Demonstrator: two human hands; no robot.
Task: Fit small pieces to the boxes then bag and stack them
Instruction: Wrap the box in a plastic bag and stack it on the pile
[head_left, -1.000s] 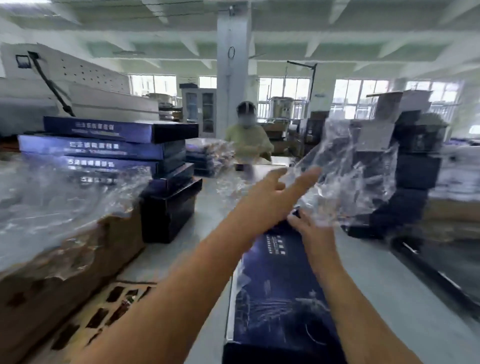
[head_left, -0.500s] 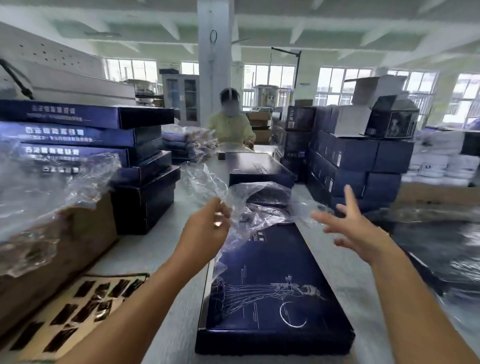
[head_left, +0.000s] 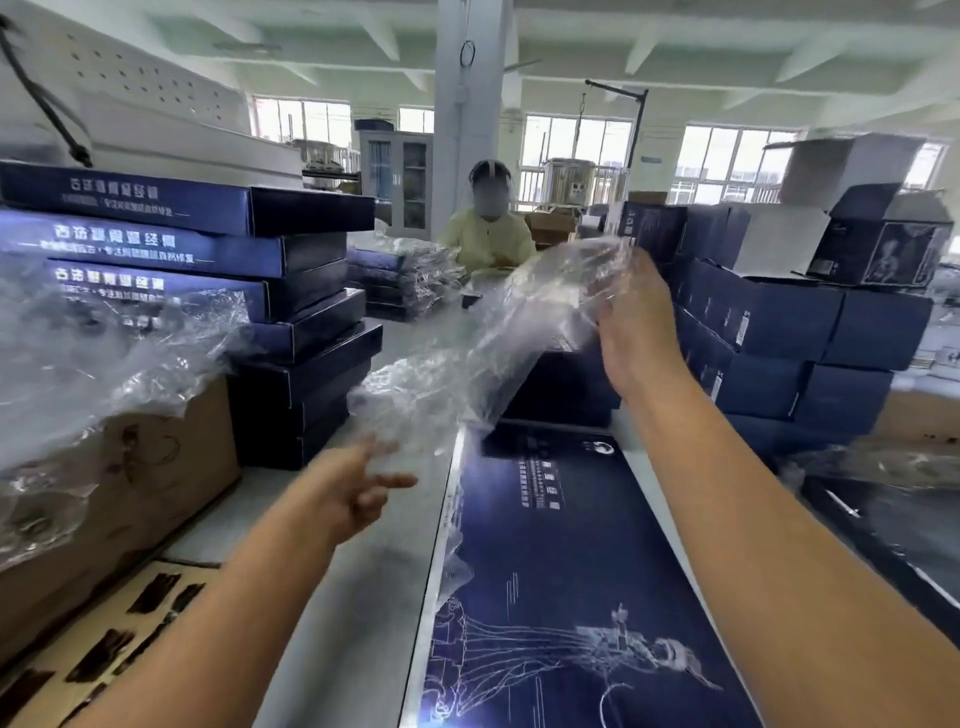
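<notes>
Over the blue box (head_left: 571, 597) on the bench (head_left: 358, 613), right hand (head_left: 631, 322) grips a clear bag (head_left: 509, 332) up high, left hand (head_left: 358, 488) spread open underneath.

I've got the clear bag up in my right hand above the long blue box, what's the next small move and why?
Probably bring the left hand up to pinch the loose lower end of the clear bag. The right hand alone holds the bag raised over the far end of the blue box, the left hand is open just beneath it, and the box lies unbagged.
</notes>
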